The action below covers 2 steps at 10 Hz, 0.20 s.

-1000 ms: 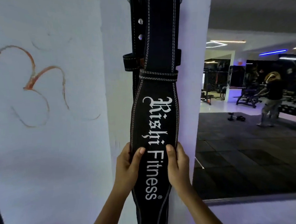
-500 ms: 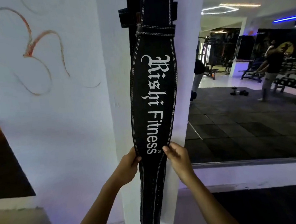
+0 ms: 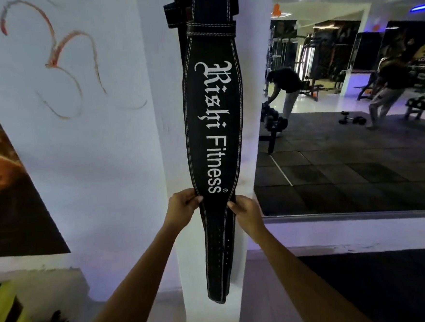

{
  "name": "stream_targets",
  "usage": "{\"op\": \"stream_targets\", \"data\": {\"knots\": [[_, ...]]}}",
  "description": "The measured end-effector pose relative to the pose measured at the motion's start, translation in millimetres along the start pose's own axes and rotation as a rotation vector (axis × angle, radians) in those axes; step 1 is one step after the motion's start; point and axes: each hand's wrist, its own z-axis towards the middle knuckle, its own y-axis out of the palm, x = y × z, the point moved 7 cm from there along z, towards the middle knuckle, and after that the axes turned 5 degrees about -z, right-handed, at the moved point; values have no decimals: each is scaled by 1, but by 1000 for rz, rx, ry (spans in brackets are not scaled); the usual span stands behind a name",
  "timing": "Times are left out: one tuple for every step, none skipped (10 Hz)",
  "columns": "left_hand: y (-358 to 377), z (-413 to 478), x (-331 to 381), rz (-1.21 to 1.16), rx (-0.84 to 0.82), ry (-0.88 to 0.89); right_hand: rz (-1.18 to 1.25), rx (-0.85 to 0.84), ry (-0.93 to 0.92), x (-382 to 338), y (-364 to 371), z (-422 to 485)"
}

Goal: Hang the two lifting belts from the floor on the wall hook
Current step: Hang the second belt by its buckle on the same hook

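Fingertips of the left hand point(image 3: 182, 208) pinch the left edge of the wide black leather lifting belt with white stitching and white lettering point(image 3: 214, 125); the right hand point(image 3: 248, 216) pinches the opposite edge, both just below the lettering where the belt narrows to its perforated tongue. Neither hand wraps fully round; only thumb and fingers close on the rim. The belt hangs flat down the white pillar point(image 3: 171, 163), its top running out of view, so the hook is not visible. A second black belt point(image 3: 173, 15) shows behind it near the top. The leather looks thick, stiff and fairly heavy, with a matte grain; edge grips suit it, since it would resist folding.
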Motion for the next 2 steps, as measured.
{"op": "stream_targets", "data": {"knots": [[-2, -10, -2, -22, 58, -46, -68, 0, 33, -2, 0, -3], [0, -13, 4, 66, 93, -102, -292, -70, 118, -6, 4, -6]]}}
